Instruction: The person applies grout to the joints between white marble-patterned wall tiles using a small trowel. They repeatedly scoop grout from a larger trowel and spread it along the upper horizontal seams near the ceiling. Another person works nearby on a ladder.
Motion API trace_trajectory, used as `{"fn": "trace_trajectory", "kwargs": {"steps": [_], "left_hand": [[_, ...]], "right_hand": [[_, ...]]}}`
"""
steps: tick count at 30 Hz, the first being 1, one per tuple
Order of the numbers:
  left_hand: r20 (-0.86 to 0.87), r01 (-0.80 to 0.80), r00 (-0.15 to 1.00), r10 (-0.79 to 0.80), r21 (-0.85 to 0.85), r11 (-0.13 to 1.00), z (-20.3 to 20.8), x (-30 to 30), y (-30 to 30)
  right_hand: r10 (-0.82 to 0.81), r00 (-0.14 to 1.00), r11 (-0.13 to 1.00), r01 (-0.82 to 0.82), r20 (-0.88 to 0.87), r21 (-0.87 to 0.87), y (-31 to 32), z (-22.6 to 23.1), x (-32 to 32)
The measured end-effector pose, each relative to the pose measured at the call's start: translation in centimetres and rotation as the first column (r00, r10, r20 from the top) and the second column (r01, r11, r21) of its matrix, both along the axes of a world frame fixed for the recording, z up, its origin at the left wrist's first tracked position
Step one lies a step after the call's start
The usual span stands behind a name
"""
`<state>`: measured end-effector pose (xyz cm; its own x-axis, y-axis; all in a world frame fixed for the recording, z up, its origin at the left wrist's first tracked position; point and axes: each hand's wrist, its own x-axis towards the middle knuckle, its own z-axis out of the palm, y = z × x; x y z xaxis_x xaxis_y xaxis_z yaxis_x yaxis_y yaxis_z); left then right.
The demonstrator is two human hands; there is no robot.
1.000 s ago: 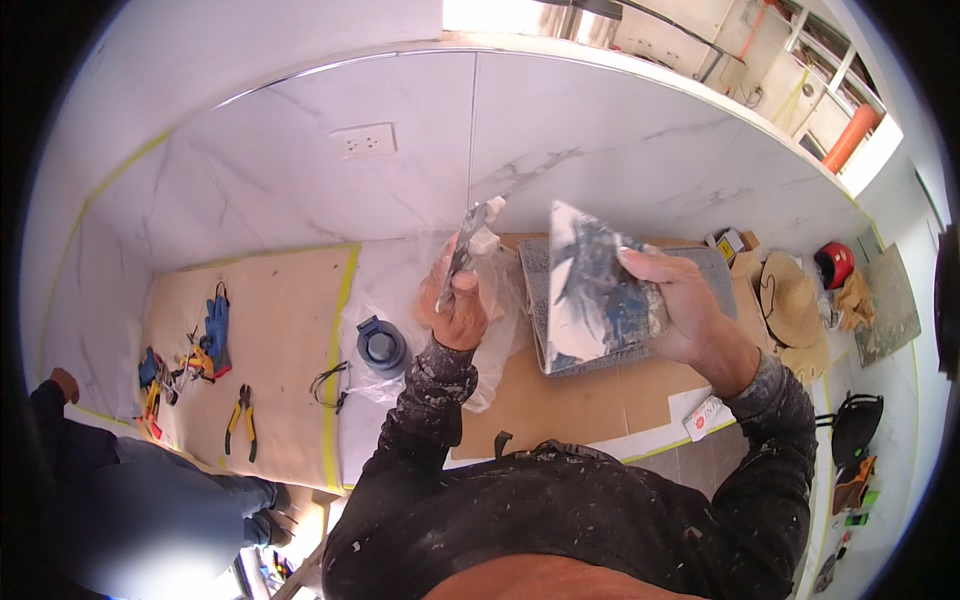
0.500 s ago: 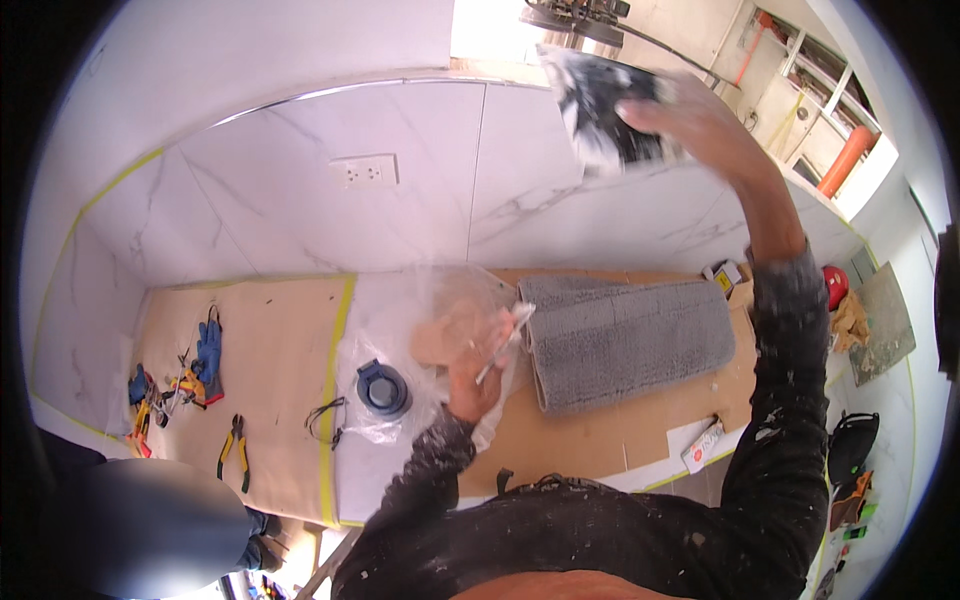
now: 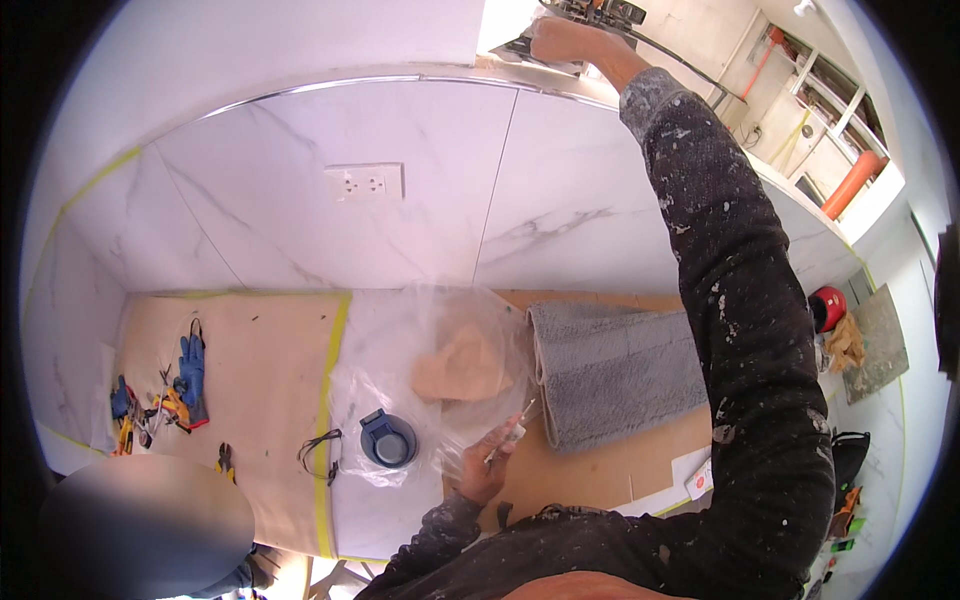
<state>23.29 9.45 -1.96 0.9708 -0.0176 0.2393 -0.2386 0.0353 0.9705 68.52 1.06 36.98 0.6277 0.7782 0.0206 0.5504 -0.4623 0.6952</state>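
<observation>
My left hand [image 3: 482, 472] is closed around a slim pale tool [image 3: 519, 430] with a thin pointed tip; its exact kind is unclear. Beside it a clear plastic bag [image 3: 470, 310] lies spread over the white surface, a tan piece [image 3: 460, 368] showing through it. Up at the window ledge, my right hand [image 3: 568, 42] is closed on a black-and-white packet [image 3: 518, 46], mostly covered by the hand. A dark blue round-lidded container [image 3: 388, 440] stands on crumpled clear plastic, left of my left hand.
A folded grey mat [image 3: 620, 375] lies on brown board, partly behind my right arm. Blue gloves [image 3: 190, 368], yellow-handled pliers [image 3: 226, 460] and a black cord [image 3: 318, 450] are to the left. A person [image 3: 150, 525] is at lower left. A wall socket [image 3: 365, 182] is on the marbled panel.
My right hand has carried the packet up and left onto the window ledge. My left hand has drawn back toward my body, off the tan piece, still holding the slim tool.
</observation>
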Motion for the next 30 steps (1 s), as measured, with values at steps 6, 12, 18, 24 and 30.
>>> {"fn": "trace_trajectory", "kwargs": {"steps": [6, 12, 18, 24, 30], "left_hand": [[-0.027, 0.013, 1.000, -0.012, 0.031, 0.999, -0.1, 0.0, 0.2], [-0.019, 0.031, 0.999, -0.031, -0.025, 0.999, 0.2, -0.2, -0.1], [-0.071, 0.100, 0.992, -0.103, -0.041, 0.994, 0.2, -0.2, -0.4], [-0.063, 0.051, 0.997, -0.054, -0.046, 0.998, 0.7, -0.4, -0.5], [-0.066, 0.054, 0.996, -0.057, -0.046, 0.998, 0.9, -1.4, -0.3]], "right_hand": [[-0.005, 0.998, 0.987, 0.016, -0.064, 0.162, 0.6, -1.3, -1.5], [0.083, 0.990, 0.946, -0.042, -0.113, 0.322, -4.9, -1.6, -8.7], [-0.048, 0.992, 0.870, 0.097, -0.113, 0.483, -6.8, 0.1, -2.4], [0.055, 0.998, 0.993, -0.056, 0.012, 0.108, -2.2, -1.9, 5.3], [0.028, 0.999, 0.914, -0.008, -0.044, 0.406, -1.3, -2.5, -5.1]]}}
